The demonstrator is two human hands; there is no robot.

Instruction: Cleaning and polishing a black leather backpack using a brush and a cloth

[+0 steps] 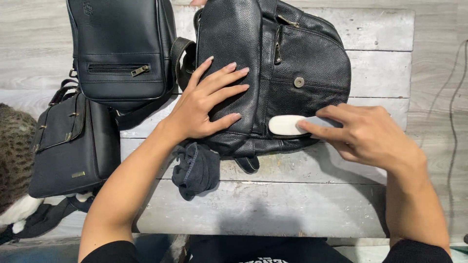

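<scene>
Fingers [226,78] of the left hand [204,104] are spread flat, pinning the black leather backpack [292,63] at the far edge of the whitewashed wooden table [292,204]. The right hand [370,136] pinches a small white brush [287,124] against the bag's lower front. The leather looks soft and floppy, probably slick, so pressing the body down seems smarter than grabbing straps. A dark cloth [197,168] sits just beside it; two more black bags [122,48] crowd the left edge.
</scene>
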